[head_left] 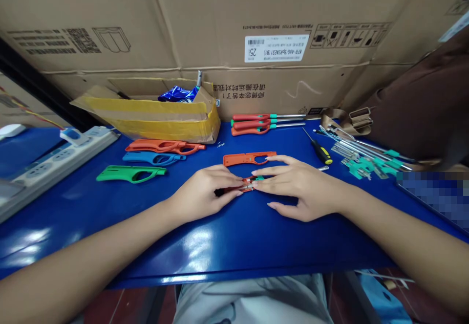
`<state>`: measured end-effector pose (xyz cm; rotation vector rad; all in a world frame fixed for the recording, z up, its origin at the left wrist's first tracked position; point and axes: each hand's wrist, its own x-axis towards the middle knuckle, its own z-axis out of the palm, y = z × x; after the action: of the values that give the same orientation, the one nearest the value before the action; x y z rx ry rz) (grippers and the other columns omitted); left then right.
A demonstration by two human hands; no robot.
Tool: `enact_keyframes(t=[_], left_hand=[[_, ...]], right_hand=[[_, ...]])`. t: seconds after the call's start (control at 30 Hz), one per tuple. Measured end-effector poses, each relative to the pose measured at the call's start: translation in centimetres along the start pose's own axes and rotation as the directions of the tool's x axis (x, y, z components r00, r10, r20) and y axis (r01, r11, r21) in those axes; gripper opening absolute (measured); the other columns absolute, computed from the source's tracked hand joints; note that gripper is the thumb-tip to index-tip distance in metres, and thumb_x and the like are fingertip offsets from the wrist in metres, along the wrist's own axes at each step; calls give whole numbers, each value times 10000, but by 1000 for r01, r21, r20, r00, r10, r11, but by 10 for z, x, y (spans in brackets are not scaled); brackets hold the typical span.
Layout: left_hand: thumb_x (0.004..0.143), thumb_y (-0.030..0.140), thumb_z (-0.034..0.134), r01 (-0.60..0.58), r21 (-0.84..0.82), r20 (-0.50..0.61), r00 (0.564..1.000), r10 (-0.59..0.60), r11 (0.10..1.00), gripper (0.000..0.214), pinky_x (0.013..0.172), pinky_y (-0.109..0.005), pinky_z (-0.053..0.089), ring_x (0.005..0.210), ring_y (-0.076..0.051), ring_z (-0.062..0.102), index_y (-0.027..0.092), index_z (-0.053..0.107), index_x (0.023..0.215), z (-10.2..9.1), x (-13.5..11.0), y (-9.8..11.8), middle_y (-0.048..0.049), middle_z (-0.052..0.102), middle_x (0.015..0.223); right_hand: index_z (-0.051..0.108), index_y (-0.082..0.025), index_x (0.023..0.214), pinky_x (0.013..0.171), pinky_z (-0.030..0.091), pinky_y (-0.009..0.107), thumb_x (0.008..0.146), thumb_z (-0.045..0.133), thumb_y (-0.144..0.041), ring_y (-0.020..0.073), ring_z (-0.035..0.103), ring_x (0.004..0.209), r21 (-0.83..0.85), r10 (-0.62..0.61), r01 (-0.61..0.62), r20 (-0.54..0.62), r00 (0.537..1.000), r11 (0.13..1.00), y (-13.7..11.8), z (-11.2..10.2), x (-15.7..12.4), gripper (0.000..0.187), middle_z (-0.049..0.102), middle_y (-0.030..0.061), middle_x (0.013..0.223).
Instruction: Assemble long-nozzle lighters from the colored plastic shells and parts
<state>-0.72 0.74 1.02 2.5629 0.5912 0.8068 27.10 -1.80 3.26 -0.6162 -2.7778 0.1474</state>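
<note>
My left hand (207,192) pinches an orange lighter casing half (249,185) low over the table, its thumb and fingers closed round one end. Inner parts, one of them green, show inside the casing; my fingers cover much of it. My right hand (302,186) is open with fingers stretched and apart, and its fingertips touch the casing's other end. A metal tube (323,168) pokes out from behind my right hand. Just beyond my hands lies another orange casing half (242,159), its hollow side showing.
Left lie orange (154,146), blue (146,158) and green casings (120,173), near a power strip (47,165) and a taped box (157,123). Red-handled lighters (251,124) lie behind. On the right are a screwdriver (321,152) and metal-tubed parts (362,160).
</note>
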Motion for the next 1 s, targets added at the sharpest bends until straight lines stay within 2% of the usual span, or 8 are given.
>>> enact_keyframes(t=[0.2, 0.37, 0.43, 0.53, 0.7, 0.8, 0.93, 1.0], left_hand=[[936, 191, 689, -3, -4, 9, 1000, 3, 1000, 200, 846, -326, 606, 919, -191, 739, 157, 771, 1116, -1, 1, 1, -67, 808, 1036], [942, 177, 668, 3, 10, 51, 999, -4, 1000, 220, 884, -340, 605, 963, -202, 741, 150, 765, 1137, -5, 1, 1, -79, 802, 1065], [943, 171, 658, 2, 24, 64, 998, -3, 1000, 225, 896, -350, 606, 984, -209, 740, 156, 765, 1140, -7, 2, 0, -82, 800, 1073], [947, 165, 642, -7, 40, 83, 997, 3, 999, 237, 914, -363, 604, 1002, -218, 737, 162, 765, 1150, -12, 2, -2, -86, 797, 1084], [944, 163, 645, -21, 45, 108, 994, 16, 999, 255, 911, -367, 607, 1005, -223, 743, 193, 766, 1166, -18, 4, -6, -83, 797, 1088], [940, 156, 650, -23, 34, 110, 994, 19, 999, 262, 912, -359, 606, 998, -220, 746, 200, 767, 1170, -18, 5, -6, -79, 798, 1085], [937, 161, 656, -16, 26, 107, 994, 13, 1000, 263, 898, -353, 608, 993, -220, 746, 210, 769, 1169, -17, 6, -6, -75, 799, 1082], [934, 159, 660, -10, 28, 109, 994, 7, 1000, 262, 894, -351, 609, 987, -218, 747, 212, 771, 1166, -17, 5, -6, -73, 800, 1080]], right_hand=[[624, -195, 1353, 1174, 315, 466, 943, 600, -280, 245, 575, 1345, 29, 10, -9, -12, 1000, 1000, 1, 3, 1, 420, 711, 81, 1318], [699, -212, 1217, 1019, 451, 407, 954, 573, -183, 210, 688, 1090, 40, 86, -78, -243, 966, 996, 16, 0, -2, 293, 788, 49, 1116], [728, -198, 1140, 917, 477, 405, 956, 568, -188, 215, 687, 963, 20, 153, -153, -253, 955, 988, 24, -7, -6, 244, 790, 59, 1015], [743, -187, 985, 861, 491, 392, 953, 584, -248, 214, 666, 894, 107, 249, -238, -112, 962, 965, 34, -17, -11, 174, 763, 71, 945], [738, -190, 933, 811, 517, 325, 946, 632, -375, 178, 667, 875, 338, 339, -357, 114, 934, 871, 38, -19, -12, 214, 735, 59, 968], [722, -178, 877, 744, 508, 303, 919, 661, -389, 161, 645, 806, 396, 396, -431, 172, 902, 811, 37, -12, -10, 223, 722, 49, 912], [706, -176, 840, 631, 464, 275, 870, 699, -403, 143, 591, 694, 434, 510, -553, 223, 831, 711, 36, -4, -8, 228, 690, 18, 785], [709, -173, 846, 627, 455, 270, 867, 695, -383, 137, 581, 685, 432, 516, -550, 207, 832, 715, 35, -3, -7, 212, 680, 14, 770]])
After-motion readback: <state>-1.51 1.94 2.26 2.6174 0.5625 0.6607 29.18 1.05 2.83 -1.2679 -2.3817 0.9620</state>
